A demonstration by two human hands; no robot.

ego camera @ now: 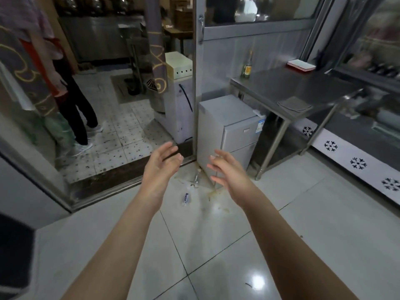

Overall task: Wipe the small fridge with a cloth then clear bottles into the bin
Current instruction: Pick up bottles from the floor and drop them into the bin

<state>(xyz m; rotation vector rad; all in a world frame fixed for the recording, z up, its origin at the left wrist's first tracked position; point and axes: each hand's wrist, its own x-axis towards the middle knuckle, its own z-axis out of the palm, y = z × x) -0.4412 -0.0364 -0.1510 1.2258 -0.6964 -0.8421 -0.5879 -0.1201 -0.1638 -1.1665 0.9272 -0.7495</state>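
Observation:
A small grey two-door fridge [225, 126] stands on the floor against the wall, beside a steel table [281, 83]. A folded grey cloth [294, 104] lies on the table's near edge. One glass bottle [247, 66] with a yellow label stands at the table's far left corner. My left hand [161, 167] and my right hand [228, 169] are held out in front of me, palms facing each other, fingers apart, holding nothing, short of the fridge. No bin is in view.
A person stands at the left in a doorway onto a tiled kitchen floor. A white machine [177, 100] stands behind the door frame [195, 83]. Small litter [186, 198] and stains lie on the floor by the fridge. Red-and-white trays [300, 65] rest on the table's far end.

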